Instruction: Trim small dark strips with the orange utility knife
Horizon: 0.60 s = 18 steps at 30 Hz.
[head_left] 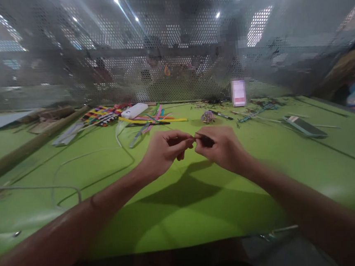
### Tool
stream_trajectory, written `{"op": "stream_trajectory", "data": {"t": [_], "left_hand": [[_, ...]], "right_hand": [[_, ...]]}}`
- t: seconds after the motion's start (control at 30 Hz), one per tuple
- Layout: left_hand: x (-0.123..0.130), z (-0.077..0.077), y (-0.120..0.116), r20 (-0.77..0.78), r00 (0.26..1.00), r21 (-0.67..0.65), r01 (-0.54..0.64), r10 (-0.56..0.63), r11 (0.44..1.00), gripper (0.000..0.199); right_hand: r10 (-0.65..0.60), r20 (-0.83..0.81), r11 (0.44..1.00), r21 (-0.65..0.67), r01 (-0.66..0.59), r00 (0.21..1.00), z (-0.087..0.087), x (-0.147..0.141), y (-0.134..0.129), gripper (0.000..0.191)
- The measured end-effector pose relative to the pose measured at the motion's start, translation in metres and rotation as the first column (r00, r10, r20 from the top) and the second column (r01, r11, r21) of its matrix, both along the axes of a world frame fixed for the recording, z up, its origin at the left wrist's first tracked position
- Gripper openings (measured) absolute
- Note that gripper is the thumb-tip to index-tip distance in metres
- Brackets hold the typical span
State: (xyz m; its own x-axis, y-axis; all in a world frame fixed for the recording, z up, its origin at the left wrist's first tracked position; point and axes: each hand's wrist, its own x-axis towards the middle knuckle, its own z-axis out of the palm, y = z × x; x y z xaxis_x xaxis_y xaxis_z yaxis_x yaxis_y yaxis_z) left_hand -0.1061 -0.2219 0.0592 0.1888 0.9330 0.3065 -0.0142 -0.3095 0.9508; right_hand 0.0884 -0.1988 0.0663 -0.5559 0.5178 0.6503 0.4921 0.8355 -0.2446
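My left hand (169, 148) and my right hand (219, 146) meet above the middle of a green-covered table (185, 227), their fingertips almost touching. Thumb and forefinger of each hand are pinched together. A thin dark sliver seems to show at the right fingertips, but it is too small to name. Beyond the hands lie flat coloured strips (154, 119), crossed over each other. A small ball of mixed purplish strands (207, 116) sits behind my right hand, beside a black pen (222, 115).
A white device (134, 110) with a cable (118, 134) lies at the back left, near a colourful woven piece (101, 116) and a long pole (32, 145). A phone (239, 93) leans against the perforated metal screen (188, 80). A dark, flat object (306, 126) lies right. Another person (346, 72) is far right.
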Motion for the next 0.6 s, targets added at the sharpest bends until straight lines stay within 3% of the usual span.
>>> {"op": "stream_trajectory", "data": {"t": [0.17,0.27,0.33,0.43,0.6], "left_hand": [[0.005,-0.006,-0.003,0.003,1.000,-0.076,0.022,-0.022,0.997,0.021],[0.007,-0.008,-0.002,0.135,0.990,-0.154,0.060,-0.039,0.986,0.028],[0.006,-0.008,-0.001,0.235,0.972,-0.204,0.075,-0.026,0.976,0.026],[0.005,-0.008,0.003,0.340,0.940,-0.249,0.108,-0.018,0.962,0.023],[0.002,-0.006,0.006,0.424,0.899,-0.256,0.236,-0.111,0.937,0.018]], "right_hand": [[-0.100,-0.114,0.995,-0.008,0.100,0.988,-0.006,0.002,0.009,0.019],[-0.171,-0.255,0.984,-0.091,0.152,0.952,-0.006,0.008,0.024,0.017],[-0.166,-0.349,0.962,-0.262,0.074,0.922,-0.003,0.011,0.030,0.012],[-0.105,-0.436,0.847,-0.511,-0.150,0.894,0.003,0.010,0.029,0.018],[0.026,-0.496,0.700,-0.611,-0.370,0.868,0.009,0.005,0.014,0.020]]}}
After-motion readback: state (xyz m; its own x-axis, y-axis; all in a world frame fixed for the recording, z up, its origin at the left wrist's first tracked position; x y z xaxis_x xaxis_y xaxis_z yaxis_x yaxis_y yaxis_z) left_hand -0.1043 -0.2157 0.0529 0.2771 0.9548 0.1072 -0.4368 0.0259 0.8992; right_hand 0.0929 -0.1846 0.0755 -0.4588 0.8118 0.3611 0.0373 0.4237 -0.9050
